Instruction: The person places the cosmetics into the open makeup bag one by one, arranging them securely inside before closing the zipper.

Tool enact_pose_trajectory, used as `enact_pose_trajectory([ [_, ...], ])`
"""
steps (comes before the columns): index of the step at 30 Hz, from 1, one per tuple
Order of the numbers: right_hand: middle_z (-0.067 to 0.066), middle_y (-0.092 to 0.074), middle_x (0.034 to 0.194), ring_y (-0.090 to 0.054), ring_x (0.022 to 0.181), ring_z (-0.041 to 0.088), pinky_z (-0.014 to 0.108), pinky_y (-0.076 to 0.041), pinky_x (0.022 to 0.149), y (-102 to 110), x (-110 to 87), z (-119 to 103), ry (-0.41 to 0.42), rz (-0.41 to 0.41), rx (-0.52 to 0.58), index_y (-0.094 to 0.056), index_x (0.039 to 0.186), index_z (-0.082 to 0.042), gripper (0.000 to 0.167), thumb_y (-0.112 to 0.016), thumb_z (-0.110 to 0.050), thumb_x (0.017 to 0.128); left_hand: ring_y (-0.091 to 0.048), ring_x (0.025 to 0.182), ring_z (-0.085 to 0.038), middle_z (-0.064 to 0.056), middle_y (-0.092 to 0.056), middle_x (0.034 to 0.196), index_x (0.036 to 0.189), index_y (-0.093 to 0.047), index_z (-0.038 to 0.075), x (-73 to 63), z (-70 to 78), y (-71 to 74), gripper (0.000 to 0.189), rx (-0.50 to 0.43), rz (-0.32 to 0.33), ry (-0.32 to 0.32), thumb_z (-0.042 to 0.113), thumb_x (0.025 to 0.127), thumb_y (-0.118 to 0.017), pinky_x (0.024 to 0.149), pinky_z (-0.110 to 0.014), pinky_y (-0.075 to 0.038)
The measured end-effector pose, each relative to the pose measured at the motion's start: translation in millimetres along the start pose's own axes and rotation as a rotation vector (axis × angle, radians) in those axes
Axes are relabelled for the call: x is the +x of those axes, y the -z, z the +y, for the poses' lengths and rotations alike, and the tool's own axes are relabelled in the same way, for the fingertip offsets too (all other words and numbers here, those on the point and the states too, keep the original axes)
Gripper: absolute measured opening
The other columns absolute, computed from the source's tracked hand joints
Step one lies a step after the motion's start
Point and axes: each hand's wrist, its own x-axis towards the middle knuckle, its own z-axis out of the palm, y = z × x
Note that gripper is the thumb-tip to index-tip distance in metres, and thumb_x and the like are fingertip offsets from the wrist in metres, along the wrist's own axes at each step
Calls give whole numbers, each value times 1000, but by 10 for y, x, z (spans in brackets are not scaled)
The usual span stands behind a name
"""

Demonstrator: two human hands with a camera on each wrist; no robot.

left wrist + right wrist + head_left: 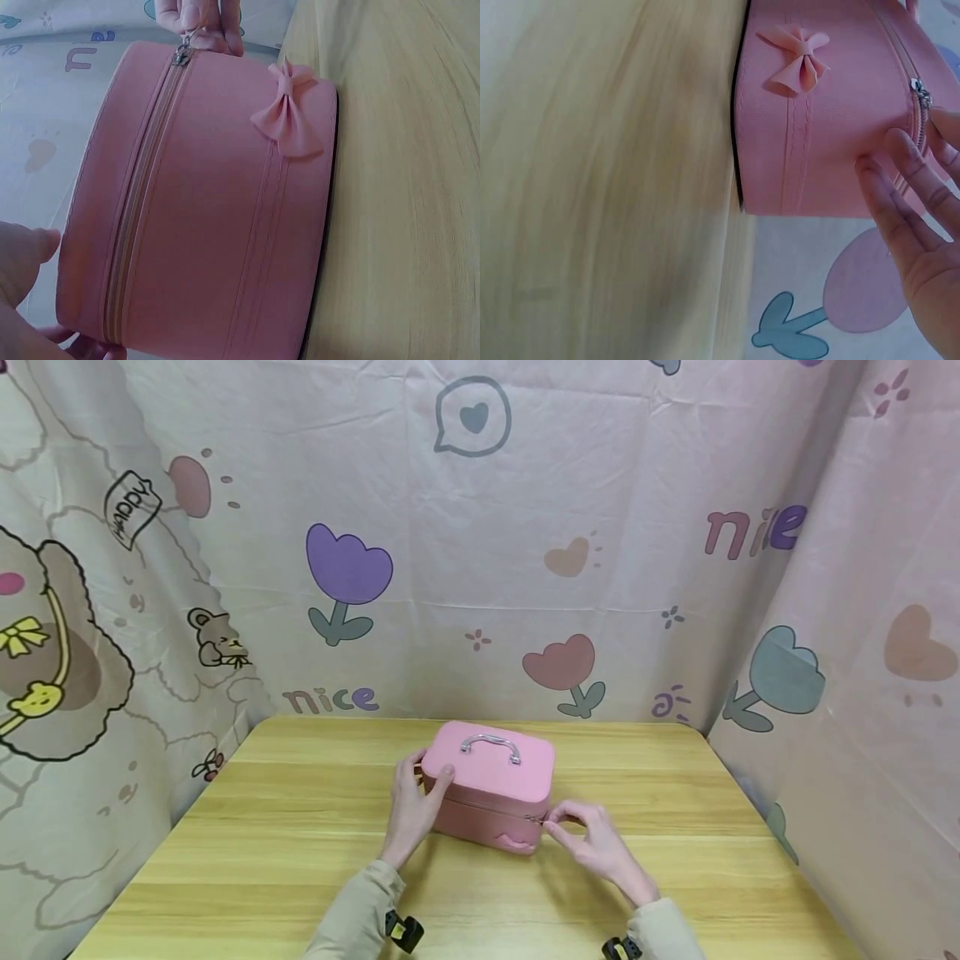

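A pink cosmetic case [491, 762] with a silver top handle [491, 742] stands on the table. A zipper [146, 176] runs around its side below the lid, and a pink bow [287, 112] decorates the front. My left hand [411, 806] holds the case at its left end, thumb by the lid's front edge and fingers around the side. At the front right corner, my right hand [591, 839] pinches the silver zipper pull [536, 819] between thumb and finger. The other right fingers lie close against the case wall in the right wrist view.
The wooden table [300, 827] extends around the case on all sides. A printed cloth curtain [450, 568] hangs behind the table and down both sides. Each sleeve carries a small black wrist camera [403, 932].
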Motion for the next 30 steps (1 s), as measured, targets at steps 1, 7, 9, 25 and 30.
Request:
enact_pose_trajectory([
  [1, 2, -76, 88, -68, 86, 1, 34, -62, 85, -13, 1, -12, 12, 4, -9, -71, 89, -9, 7, -72, -2, 88, -56, 117, -37, -24, -50, 132, 140, -46, -4, -7, 10, -3, 62, 0, -5, 8, 26, 93, -72, 103, -51, -50],
  [7, 1, -75, 83, -70, 80, 5, 34, -63, 76, -105, 19, -86, 96, 38, -54, -72, 88, -11, 7, -75, -5, 87, -47, 132, -45, -27, -34, 144, 150, -31, -7, -58, 98, -69, 89, 57, -20, 41, 38, 88, -76, 116, -56, -39],
  [9, 1, -75, 81, -69, 78, 4, 35, -62, 73, -135, 27, -112, 116, 54, -72, -72, 87, -11, 7, -75, -5, 86, -44, 135, -47, -28, -29, 148, 153, -24, -7, -75, 140, -108, 99, 73, -24, 44, 42, 85, -78, 117, -58, -37],
  [25, -4, -74, 78, -66, 73, 1, 33, -60, 68, -294, 48, -298, 94, 93, -171, -70, 83, -14, 11, -76, -5, 85, 1, 154, -49, -31, 10, 165, 158, 5, -6, -85, 202, -233, 126, 72, -116, 94, 43, 81, -81, 126, -62, -12],
  [30, -3, -75, 79, -68, 73, 5, 33, -60, 68, -316, 34, -323, 117, 95, -211, -70, 84, -13, 9, -74, -5, 86, 1, 155, -48, -31, 12, 165, 158, 6, -5, -69, 186, -210, 125, 71, -146, 94, 43, 82, -80, 126, -59, -14],
])
